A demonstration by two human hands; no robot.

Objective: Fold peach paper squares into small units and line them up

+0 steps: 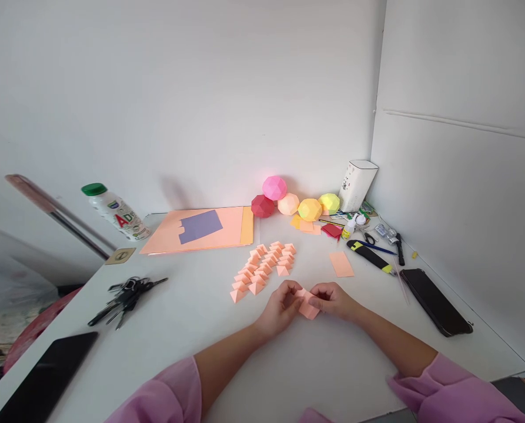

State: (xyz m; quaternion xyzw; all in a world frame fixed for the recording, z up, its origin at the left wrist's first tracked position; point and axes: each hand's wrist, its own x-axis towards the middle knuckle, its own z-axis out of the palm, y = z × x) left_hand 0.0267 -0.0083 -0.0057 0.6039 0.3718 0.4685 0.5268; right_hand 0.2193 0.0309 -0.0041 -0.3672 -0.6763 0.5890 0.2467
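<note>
Hands: left hand [281,306] + right hand [333,298] pinching peach paper piece [308,308], mostly hidden by fingers.

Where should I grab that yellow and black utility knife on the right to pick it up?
Take the utility knife across the middle of its long body, coming from above. It lies flat on the table, angled, with pens close behind it, so a pinch on its two long sides looks safest.

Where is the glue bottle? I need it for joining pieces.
In the head view, the glue bottle stands far right, before the white box, beside the red paper.
</note>
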